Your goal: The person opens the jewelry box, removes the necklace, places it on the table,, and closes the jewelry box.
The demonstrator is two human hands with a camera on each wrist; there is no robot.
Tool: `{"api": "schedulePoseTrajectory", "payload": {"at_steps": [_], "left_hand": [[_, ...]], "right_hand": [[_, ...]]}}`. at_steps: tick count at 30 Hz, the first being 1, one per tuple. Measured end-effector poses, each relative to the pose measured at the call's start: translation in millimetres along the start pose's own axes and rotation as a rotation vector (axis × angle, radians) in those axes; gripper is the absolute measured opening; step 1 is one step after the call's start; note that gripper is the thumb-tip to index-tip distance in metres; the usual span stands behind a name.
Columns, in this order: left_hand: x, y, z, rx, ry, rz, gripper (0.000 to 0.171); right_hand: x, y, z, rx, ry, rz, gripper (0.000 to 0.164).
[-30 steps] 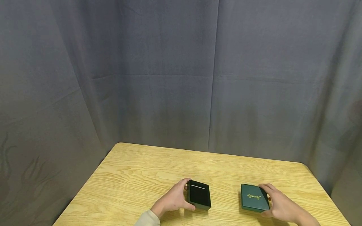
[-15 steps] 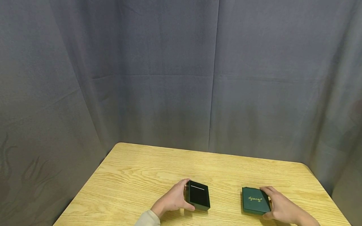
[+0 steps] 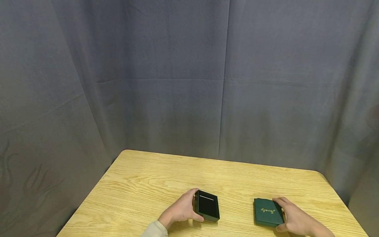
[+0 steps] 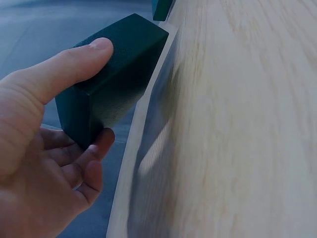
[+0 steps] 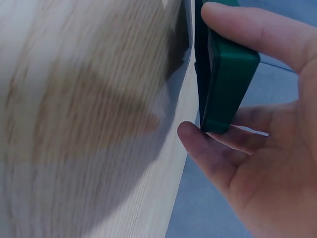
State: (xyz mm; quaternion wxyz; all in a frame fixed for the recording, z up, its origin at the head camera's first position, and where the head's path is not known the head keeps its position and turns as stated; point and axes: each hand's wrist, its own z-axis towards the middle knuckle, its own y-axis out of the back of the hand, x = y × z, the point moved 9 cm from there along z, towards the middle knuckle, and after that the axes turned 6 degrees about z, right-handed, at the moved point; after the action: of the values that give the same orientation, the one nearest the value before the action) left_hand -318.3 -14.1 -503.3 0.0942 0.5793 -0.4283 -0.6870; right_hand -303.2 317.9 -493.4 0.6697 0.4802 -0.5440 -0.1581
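In the head view my left hand (image 3: 183, 208) grips a dark green box base (image 3: 211, 218) by its left side, thumb at the near side and fingers at the far side. The base faces up, showing a black lining (image 3: 208, 206) with a short pale strip near its far end. Farther right, my right hand (image 3: 296, 217) holds the green lid (image 3: 267, 219) by its right side. Gold script lettering (image 3: 267, 211) marks the lid's top. The left wrist view shows the thumb (image 4: 79, 64) pressed on the base's side; the right wrist view shows the lid's green edge (image 5: 232, 82) between thumb and fingers.
A pale wood-grain table (image 3: 165, 171) with rounded corners lies beneath both hands. Grey curtains (image 3: 177, 82) hang behind it and along its sides. A strip of bare tabletop separates the two box parts.
The right hand has lowered the lid slightly toward the near side, and the lid has shifted a little right. The left hand and the base have barely moved.
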Motion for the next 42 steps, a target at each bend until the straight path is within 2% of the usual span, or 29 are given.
{"api": "schedulePoseTrajectory", "payload": {"at_steps": [15,27,33,42], "left_hand": [[1.3,-1.3,-0.9,0.019,0.003,0.015,0.103],[2.7,-1.2,-1.7,0.026,-0.016,0.026,0.104],[2.9,-0.9,-1.8,0.017,-0.029,0.066,0.103],[4.9,-2.1,-1.1,0.015,-0.016,0.100,0.106]], "right_hand": [[-3.5,-0.8,-1.1,0.024,-0.013,-0.003,0.091],[-11.9,-3.3,-0.1,0.055,-0.085,-0.001,0.095],[-17.1,-5.3,0.8,0.061,-0.134,-0.012,0.095],[-17.5,-7.8,1.0,0.067,-0.138,-0.033,0.095]]}}
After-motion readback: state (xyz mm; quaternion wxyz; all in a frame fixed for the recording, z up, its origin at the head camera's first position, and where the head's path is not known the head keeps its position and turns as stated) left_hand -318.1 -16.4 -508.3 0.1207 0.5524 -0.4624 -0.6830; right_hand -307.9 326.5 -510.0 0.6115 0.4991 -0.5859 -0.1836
